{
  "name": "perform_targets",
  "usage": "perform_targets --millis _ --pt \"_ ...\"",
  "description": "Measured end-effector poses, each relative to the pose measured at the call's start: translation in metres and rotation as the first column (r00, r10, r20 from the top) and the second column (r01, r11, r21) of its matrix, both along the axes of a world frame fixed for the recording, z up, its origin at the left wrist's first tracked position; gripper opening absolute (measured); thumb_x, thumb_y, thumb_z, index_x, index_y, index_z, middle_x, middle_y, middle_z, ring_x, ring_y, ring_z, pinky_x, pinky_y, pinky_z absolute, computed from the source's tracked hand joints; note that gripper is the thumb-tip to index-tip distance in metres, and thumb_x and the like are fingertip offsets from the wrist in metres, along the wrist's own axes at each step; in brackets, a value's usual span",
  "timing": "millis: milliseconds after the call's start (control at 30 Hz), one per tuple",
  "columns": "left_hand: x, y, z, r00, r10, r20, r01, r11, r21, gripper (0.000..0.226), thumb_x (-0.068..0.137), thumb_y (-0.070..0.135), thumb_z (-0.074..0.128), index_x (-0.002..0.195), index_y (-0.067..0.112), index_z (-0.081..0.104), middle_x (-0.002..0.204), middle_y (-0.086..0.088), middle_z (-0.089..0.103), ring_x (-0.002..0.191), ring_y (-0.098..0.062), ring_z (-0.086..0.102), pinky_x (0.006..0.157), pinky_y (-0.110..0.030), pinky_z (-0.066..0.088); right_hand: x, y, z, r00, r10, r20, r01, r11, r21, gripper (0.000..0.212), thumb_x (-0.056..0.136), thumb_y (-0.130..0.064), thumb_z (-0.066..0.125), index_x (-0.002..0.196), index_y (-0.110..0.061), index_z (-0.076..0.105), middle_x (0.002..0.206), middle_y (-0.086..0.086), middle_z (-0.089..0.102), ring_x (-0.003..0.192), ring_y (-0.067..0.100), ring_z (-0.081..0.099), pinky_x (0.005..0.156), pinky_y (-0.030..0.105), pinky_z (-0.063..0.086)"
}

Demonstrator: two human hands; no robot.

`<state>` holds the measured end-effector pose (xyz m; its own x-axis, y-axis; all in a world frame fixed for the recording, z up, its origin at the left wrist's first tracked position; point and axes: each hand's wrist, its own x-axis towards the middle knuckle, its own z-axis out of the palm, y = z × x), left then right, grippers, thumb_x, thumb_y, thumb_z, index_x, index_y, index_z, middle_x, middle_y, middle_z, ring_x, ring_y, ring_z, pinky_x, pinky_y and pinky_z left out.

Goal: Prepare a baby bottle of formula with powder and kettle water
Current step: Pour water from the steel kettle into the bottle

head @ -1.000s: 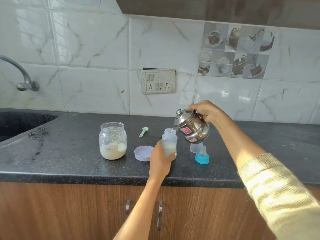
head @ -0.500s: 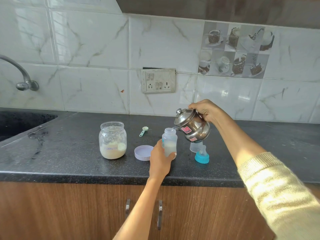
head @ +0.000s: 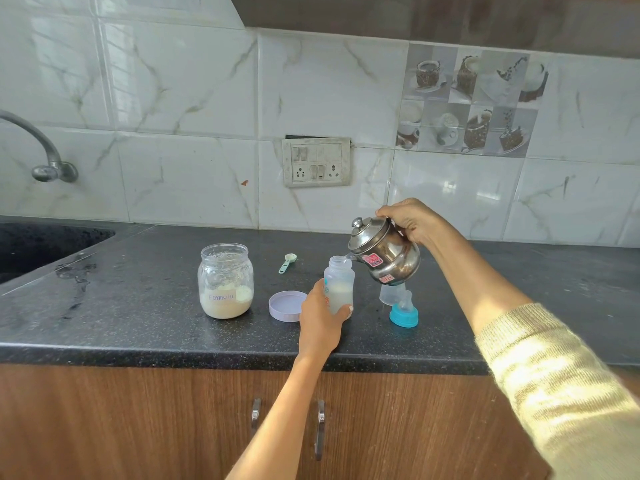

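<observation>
Since a second ago we have raised the steel kettle [head: 384,252] slightly, keeping it tipped with its spout at the mouth of the baby bottle [head: 339,284], and the milky level inside the bottle looks a little higher. We judge the water pour to be well along, with capping and shaking not yet done. Our right hand [head: 410,221] has its fingers closed around the kettle's handle behind the lid. Our left hand [head: 320,318] wraps the lower part of the bottle, fingers curled shut on it, holding it upright on the dark counter [head: 138,306] near the front edge. The blue teat ring [head: 403,311] and a clear cap [head: 391,294] stand just right of the bottle, below the kettle. The open formula jar [head: 225,282], its lilac lid [head: 285,306] and the green scoop [head: 287,262] lie to the left. We cannot make out the stream itself at the spout, and our left hand hides the bottle's base and markings.
</observation>
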<state>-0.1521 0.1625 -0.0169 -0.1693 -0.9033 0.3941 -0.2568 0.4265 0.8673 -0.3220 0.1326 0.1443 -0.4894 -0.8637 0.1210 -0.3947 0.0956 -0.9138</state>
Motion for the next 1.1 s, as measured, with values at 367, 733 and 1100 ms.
perform_targets --millis 367,733,1100 --pt "0.0007 0.0015 0.0009 1.000 -0.006 -0.008 0.006 1.000 0.003 0.047 0.082 0.011 0.069 0.124 0.013 0.048 0.109 0.001 0.059 0.096 -0.015 0.053 0.077 -0.023 0.040 0.0009 0.0008 -0.0004 1.000 -0.001 0.002 0.001 1.000 -0.011 0.016 0.084 -0.013 0.065 0.072 -0.006 0.056 0.066 0.007 0.051 0.060 0.017 0.047 0.060 0.032 0.041" --pt "0.0004 0.0019 0.0024 1.000 0.007 0.015 -0.007 1.000 0.007 0.051 0.083 0.013 0.069 0.128 0.014 0.045 0.122 -0.002 0.058 0.100 -0.010 0.048 0.082 -0.021 0.039 0.0010 0.0019 0.0006 1.000 0.002 -0.015 -0.002 1.000 0.002 0.015 0.084 -0.014 0.064 0.073 -0.007 0.057 0.068 0.007 0.051 0.062 0.017 0.049 0.059 0.032 0.041" --pt "0.0011 0.0033 0.0027 1.000 -0.003 -0.003 0.003 1.000 0.002 0.048 0.082 0.012 0.069 0.125 0.014 0.047 0.111 0.003 0.057 0.094 -0.010 0.048 0.078 -0.021 0.039 0.0020 0.0015 0.0013 1.000 -0.002 -0.019 0.002 1.000 -0.004 0.014 0.084 -0.014 0.066 0.075 -0.007 0.057 0.068 0.007 0.052 0.062 0.017 0.049 0.061 0.032 0.042"
